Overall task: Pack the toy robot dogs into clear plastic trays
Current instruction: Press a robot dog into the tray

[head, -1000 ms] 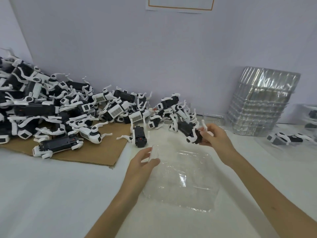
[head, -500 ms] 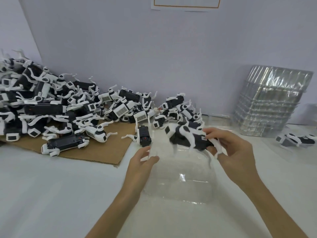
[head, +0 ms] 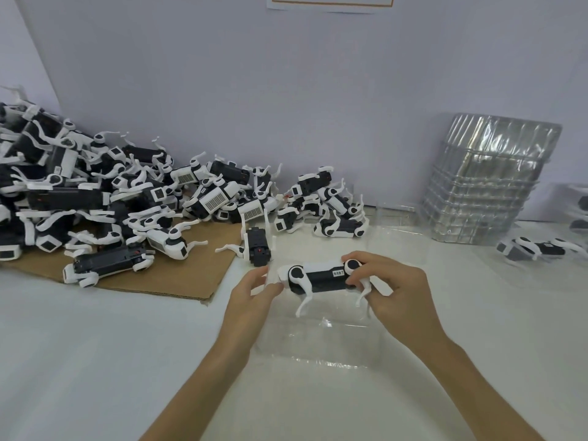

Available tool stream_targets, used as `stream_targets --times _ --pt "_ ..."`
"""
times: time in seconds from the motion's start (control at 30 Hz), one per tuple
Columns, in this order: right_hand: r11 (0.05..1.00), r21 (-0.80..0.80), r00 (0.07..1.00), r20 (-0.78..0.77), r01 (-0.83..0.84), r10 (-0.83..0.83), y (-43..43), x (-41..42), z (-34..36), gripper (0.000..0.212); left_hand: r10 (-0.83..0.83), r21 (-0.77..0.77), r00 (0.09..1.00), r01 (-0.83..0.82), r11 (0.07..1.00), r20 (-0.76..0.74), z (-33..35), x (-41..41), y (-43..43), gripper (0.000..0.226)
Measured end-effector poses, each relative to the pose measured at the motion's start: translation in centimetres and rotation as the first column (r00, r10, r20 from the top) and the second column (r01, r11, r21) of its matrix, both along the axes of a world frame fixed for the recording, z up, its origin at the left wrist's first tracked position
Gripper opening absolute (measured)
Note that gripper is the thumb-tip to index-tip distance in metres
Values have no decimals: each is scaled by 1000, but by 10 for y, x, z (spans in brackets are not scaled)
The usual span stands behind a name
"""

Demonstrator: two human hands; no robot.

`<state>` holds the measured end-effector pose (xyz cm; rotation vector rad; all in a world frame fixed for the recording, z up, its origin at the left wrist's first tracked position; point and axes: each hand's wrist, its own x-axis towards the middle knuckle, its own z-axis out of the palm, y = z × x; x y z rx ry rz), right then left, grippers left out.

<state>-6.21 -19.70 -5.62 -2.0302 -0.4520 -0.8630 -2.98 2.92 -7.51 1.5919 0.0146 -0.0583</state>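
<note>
Both hands clamped on toy robot dog (head: 321, 276), right hand (head: 393, 289) rear, left hand (head: 253, 296) head, over clear tray (head: 318, 348), mid-surface

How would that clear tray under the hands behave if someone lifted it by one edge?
Probably light and bendy: the clear tray looks thin and see-through. Likely to slide on the smooth white table, which may be why the left hand seems to pinch its corner.
</note>
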Motion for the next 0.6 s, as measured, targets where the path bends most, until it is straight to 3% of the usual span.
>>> stream_targets --times 0.33,0.6 --pt "995 -100 999 -31 -12 9 -6 1 -1 32 31 -21 999 -32 999 -29 0 3 2 35" --pt "986 -157 994 -99 -54 39 -10 1 1 35 136 -65 991 -135 989 6 -3 2 -2 29"
